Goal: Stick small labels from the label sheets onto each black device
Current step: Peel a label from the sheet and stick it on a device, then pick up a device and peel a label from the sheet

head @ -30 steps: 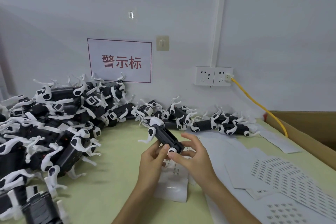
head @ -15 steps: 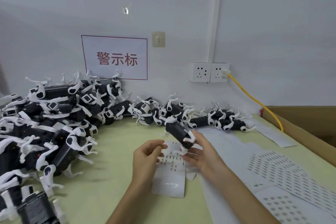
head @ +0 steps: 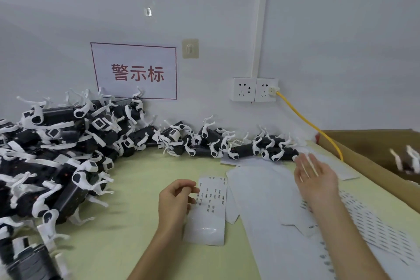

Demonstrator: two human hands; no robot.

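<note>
Labels on the narrow label strip are very small and dark, printed in short rows on a glossy white backing. I judge them thin, limp and sticky, so each is best lifted by one corner with a fingernail and kept from folding on itself. The strip lies on the green table near the middle, just right of the left hand, whose fingers are curled at the strip's left edge; whether they pinch a label or only touch the backing I cannot tell. The right hand is spread flat and holds nothing, above the larger label sheets at the right, its blurred fingers pointing toward the far right. The black devices are heaped at the left and run in a line along the far wall; each is a dark blocky body with white curved straps standing out. They look hard and probably light, but the straps likely hook into neighbours, so a device is better taken by the body and lifted free slowly. A blurred black-and-white thing in the cardboard box at the far right may be one more device.
</note>
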